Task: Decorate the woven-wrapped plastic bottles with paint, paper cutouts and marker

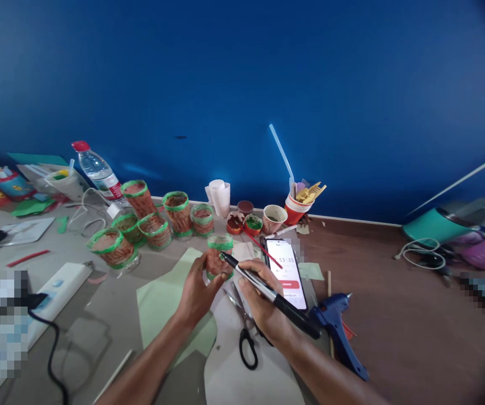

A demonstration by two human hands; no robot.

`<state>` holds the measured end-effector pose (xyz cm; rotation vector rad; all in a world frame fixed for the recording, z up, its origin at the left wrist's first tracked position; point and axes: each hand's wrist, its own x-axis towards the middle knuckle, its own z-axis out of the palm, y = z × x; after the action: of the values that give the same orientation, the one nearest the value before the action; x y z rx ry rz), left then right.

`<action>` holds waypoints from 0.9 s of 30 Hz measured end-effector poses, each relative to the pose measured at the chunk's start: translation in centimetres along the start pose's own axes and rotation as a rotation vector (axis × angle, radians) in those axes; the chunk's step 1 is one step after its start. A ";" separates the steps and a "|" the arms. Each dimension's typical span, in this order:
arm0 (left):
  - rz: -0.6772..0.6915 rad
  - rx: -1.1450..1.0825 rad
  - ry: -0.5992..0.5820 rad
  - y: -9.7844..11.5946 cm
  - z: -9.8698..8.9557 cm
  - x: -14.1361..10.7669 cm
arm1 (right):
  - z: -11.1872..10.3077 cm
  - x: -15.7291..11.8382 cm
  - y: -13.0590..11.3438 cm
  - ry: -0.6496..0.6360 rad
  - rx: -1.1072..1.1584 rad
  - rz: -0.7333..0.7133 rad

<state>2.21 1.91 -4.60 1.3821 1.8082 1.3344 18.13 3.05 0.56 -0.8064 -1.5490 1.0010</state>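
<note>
My left hand (198, 289) is wrapped round a small clear cup (217, 264) with brown sides and green bands at its rim and base, held upright. In my right hand (263, 298) is a black and white marker (263, 287), its dark tip at the cup's upper side near the green rim. Black-handled scissors (248, 349) lie below my hands on white paper, partly hidden. Several similar brown and green cups, such as a taller one (177, 214), stand to the left behind my left hand.
A lit phone (286, 273) and a blue glue gun (341, 334) lie to the right. Small paint cups (253, 225), a red cup of utensils (297, 208) and a bottle (99, 174) stand along the blue wall. Green paper (162, 298) and a power strip (52, 301) are left.
</note>
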 end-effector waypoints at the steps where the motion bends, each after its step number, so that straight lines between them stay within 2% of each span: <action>1: -0.001 0.002 -0.001 0.0 0.0 0.0 | 0.0 0.0 0.0 -0.005 -0.007 -0.004; 13: 0.020 0.036 -0.013 -0.1 0.0 -0.1 | 0.1 0.0 -0.1 0.013 -0.049 0.001; 27: 0.000 0.008 -0.028 -0.3 0.0 0.0 | -0.2 -0.4 0.7 0.033 -0.094 0.081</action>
<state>2.10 1.90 -4.89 1.3981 1.7971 1.3032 18.37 3.03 -0.23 -0.9539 -1.5548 0.9742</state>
